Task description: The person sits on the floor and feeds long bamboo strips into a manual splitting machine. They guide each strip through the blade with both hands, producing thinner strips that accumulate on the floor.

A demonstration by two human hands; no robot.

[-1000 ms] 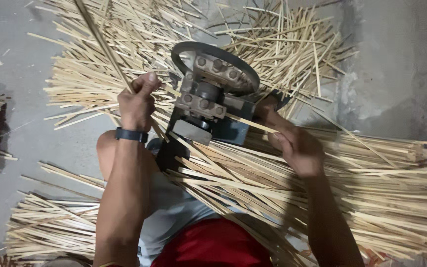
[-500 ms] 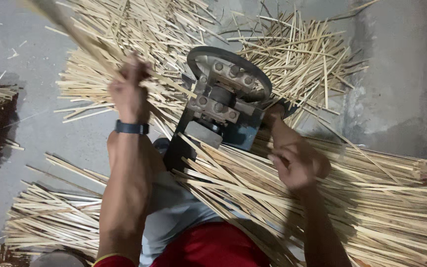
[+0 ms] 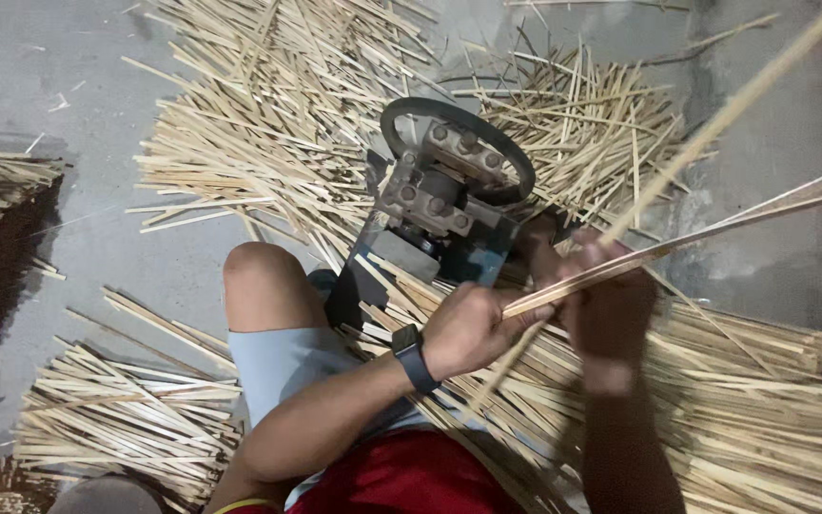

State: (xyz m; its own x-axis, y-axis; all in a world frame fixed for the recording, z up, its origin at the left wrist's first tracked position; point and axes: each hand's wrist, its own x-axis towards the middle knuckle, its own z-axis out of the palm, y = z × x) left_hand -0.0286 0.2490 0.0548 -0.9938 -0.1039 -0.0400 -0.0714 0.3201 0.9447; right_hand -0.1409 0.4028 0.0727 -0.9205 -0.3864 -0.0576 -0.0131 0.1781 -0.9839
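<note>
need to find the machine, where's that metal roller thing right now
In the head view the metal roller machine stands on the floor at centre, just beyond the left hand, ringed by heaps of bamboo strips.

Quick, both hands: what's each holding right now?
Left hand: closed on the bamboo strips.
Right hand: motion-blurred, on the same strips; grip cannot be told.

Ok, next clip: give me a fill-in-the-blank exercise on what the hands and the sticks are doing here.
1. The left hand and right hand both grip long bamboo ____.
2. A dark ____ sits on the left wrist.
3. The metal machine stands just ____ the hands in the picture.
4. Piles of strips cover the ____ floor.

Missing words: strips; watch; above; grey
</note>
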